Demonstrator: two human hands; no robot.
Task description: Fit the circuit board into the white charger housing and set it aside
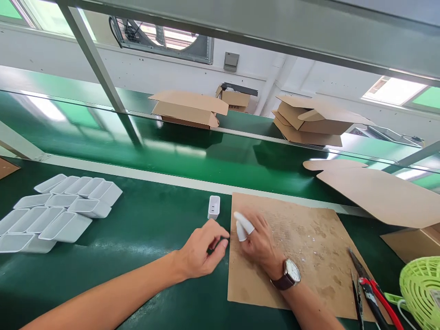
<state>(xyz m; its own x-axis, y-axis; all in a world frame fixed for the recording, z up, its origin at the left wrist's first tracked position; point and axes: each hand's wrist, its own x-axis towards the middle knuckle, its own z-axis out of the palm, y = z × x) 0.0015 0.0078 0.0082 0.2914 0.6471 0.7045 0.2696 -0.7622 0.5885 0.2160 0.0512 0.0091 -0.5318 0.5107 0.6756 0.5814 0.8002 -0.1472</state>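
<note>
A white charger housing (pixel 213 207) stands upright on the green table, with its slotted end showing. Just below it, my left hand (pixel 206 250) is closed loosely, thumb and index tips close together, and I see nothing between them. My right hand (pixel 257 238) is over the left part of a brown cardboard sheet (pixel 309 256). White finger cots (pixel 243 224) cover two of its fingertips. Its other fingers are blurred by motion but look stretched out, and no held object shows. A watch sits on the right wrist.
Several white open housings (pixel 65 220) lie in rows at left. Red-handled pliers (pixel 371 288) and dark tweezers (pixel 357 298) rest on the sheet's right side, beside a lime-green basket (pixel 421 288). Cardboard boxes (pixel 309 121) stand behind the green belt (pixel 206 158); a metal beam crosses overhead.
</note>
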